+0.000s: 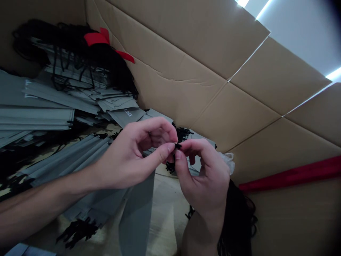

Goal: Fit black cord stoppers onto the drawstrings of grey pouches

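My left hand and my right hand meet in the middle of the view. Thumb and forefinger of each pinch a short black cord, whose ends are hidden by the fingers. Below my left hand a flat grey paper piece stands edge-up; I cannot tell whether the cord is joined to it. Left of it lies a row of folded grey pieces, with a tuft of black cord ends at its near end.
Stacks of flat grey pieces, some with white lettering, fill the left. Behind them lies a bundle of black cords with a red band. Tan cardboard walls rise behind. More black cords hang right, under a red strip.
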Demonstrator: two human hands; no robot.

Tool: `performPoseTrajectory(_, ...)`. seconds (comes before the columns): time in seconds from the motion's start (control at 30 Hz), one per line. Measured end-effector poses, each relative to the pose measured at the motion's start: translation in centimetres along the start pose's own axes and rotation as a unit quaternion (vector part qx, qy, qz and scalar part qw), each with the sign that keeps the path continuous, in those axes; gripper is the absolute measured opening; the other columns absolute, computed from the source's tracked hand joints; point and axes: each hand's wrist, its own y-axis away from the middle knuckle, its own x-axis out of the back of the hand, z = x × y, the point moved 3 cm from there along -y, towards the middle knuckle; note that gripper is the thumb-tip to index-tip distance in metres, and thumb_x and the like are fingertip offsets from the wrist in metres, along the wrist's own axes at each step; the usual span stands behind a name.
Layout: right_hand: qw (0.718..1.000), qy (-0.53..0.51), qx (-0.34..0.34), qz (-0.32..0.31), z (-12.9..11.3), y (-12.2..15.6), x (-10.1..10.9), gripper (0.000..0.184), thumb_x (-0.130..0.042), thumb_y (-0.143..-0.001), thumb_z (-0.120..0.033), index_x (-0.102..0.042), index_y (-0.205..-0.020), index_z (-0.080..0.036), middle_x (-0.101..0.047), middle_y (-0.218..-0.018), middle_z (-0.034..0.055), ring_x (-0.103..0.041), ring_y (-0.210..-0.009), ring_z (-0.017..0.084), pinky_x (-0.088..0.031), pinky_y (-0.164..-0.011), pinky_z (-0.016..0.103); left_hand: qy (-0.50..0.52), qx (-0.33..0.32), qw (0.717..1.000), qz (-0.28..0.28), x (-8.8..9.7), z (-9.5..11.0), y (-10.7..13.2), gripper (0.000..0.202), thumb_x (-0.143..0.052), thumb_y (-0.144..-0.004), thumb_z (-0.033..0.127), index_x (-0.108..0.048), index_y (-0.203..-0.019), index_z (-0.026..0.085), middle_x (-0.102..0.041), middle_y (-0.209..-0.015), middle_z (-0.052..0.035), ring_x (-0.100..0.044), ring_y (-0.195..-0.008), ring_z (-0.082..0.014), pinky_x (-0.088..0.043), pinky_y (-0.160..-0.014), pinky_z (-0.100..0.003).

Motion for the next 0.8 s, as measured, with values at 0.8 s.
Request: performPoseTrajectory(0.8, 0.99, 0.103, 0.021, 0.094, -0.5, 0.6, -0.1, 0.012, -0.069, -0.102, -0.012, -0.068, -0.105, -0.023, -0.071, -0.09, -0.0021, -0.069, -0.078, 0.012, -0.059, -0.073, 0.026, 0.045, 0.138, 0.982, -0.125, -0.1, -0.7, -0.4, 0.01, -0.075, -0.099, 0.027, -0.075, -0.103, 0.018, -0.075, -0.089, 0.0002, -0.068, -0.08, -0.0111, -0.054, -0.067, -0.016)
